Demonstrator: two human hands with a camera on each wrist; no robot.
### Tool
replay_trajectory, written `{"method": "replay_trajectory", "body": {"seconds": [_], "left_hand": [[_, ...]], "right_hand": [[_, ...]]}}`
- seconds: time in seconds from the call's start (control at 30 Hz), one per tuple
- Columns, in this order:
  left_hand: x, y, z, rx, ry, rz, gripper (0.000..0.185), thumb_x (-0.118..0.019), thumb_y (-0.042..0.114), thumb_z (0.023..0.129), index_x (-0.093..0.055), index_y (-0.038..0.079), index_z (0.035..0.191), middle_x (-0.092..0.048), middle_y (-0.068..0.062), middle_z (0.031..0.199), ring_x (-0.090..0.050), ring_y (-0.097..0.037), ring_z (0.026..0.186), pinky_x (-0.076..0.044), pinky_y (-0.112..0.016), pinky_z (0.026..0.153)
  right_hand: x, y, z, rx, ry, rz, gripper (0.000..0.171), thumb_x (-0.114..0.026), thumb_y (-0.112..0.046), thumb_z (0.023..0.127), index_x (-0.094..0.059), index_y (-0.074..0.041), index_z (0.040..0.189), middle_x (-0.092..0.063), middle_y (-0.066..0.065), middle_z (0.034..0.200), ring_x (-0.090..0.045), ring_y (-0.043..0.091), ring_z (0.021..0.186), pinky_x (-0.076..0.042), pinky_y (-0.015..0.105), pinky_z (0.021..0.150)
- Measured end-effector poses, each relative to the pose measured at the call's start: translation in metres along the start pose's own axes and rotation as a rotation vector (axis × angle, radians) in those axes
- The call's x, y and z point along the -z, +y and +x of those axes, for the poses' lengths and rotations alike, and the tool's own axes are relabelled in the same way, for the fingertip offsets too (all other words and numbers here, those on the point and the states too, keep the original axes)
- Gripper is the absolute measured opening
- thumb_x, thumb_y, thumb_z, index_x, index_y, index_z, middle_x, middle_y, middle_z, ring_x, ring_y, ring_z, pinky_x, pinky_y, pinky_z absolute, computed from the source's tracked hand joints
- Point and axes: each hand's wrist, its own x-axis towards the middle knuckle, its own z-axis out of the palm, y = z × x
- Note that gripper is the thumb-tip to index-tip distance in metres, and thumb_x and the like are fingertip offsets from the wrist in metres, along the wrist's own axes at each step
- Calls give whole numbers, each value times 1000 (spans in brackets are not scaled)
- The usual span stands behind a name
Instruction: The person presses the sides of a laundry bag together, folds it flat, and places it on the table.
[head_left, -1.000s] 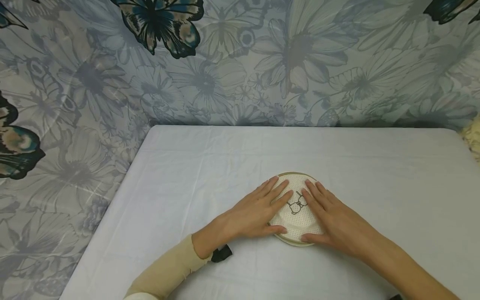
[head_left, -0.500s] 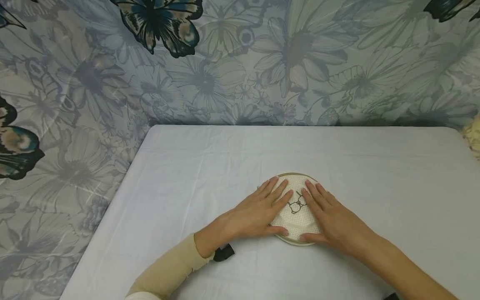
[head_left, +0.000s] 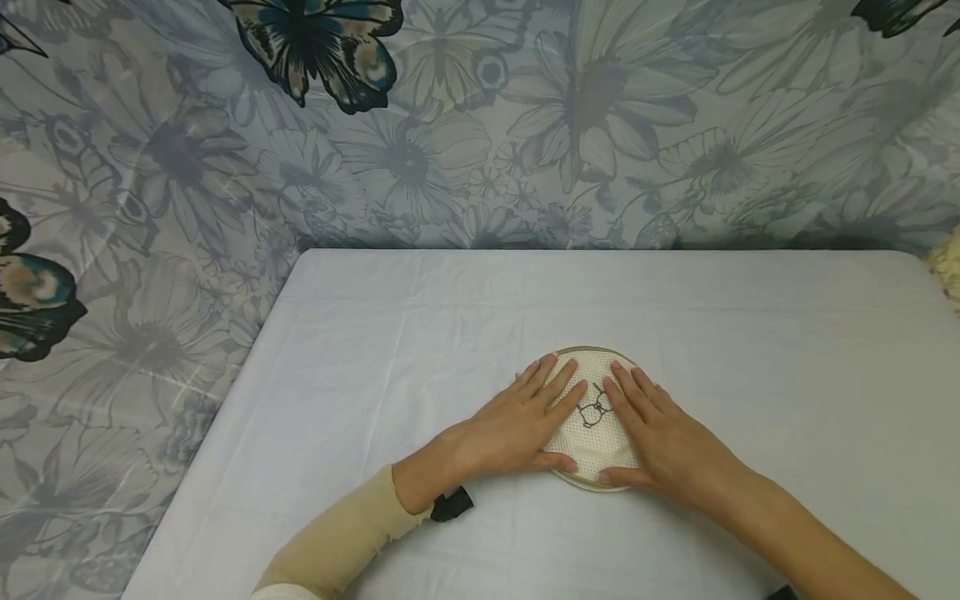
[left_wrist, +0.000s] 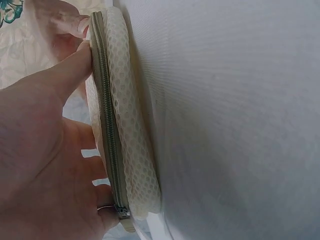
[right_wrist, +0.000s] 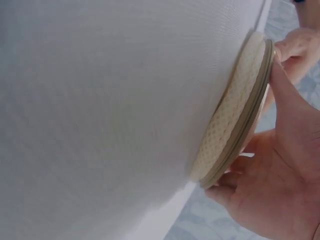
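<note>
A round cream mesh zip pouch [head_left: 592,446] with a dark line drawing on top lies flat on the white-covered table. My left hand [head_left: 517,425] rests on its left part, fingers straight and spread, thumb near the front rim. On the other side my right hand [head_left: 667,442] lies the same way, its thumb close to the left thumb. The left wrist view shows the olive zipper [left_wrist: 107,110] running round the edge with its teeth together, and the zip slider [left_wrist: 121,212] at the lower end. In the right wrist view, the mesh side [right_wrist: 230,110] stands puffed between rim and cloth.
The white tablecloth [head_left: 420,333] spreads around the pouch. Behind and to the left hangs a grey floral curtain-like backdrop [head_left: 600,108] with butterflies. A black strap piece [head_left: 452,505] sits by the left wrist, and something pale yellow [head_left: 947,271] shows at the right edge.
Both hands stay on the pouch almost unmoved. The left wrist and sleeve have shifted very slightly to the right.
</note>
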Motion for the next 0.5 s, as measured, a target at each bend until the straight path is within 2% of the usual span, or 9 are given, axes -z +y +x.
{"method": "replay_trajectory", "body": {"seconds": [0.27, 0.5], "left_hand": [[1, 2, 2, 7, -26, -1, 98, -46, 68, 93, -8, 6, 160, 6, -19, 164, 8, -38, 150, 0, -44, 122], [2, 2, 1, 4, -22, 13, 99, -45, 69, 93, -9, 6, 160, 4, -19, 164, 6, -38, 150, -2, -44, 122]], "right_hand": [[1, 0, 0, 9, -4, -31, 109, -64, -67, 83, -27, 9, 151, -18, 29, 160, -22, 49, 144, -31, 60, 110], [4, -1, 1, -1, -24, -17, 110, -59, -72, 83, -28, 8, 152, -17, 27, 160, -22, 48, 145, -31, 59, 111]]}}
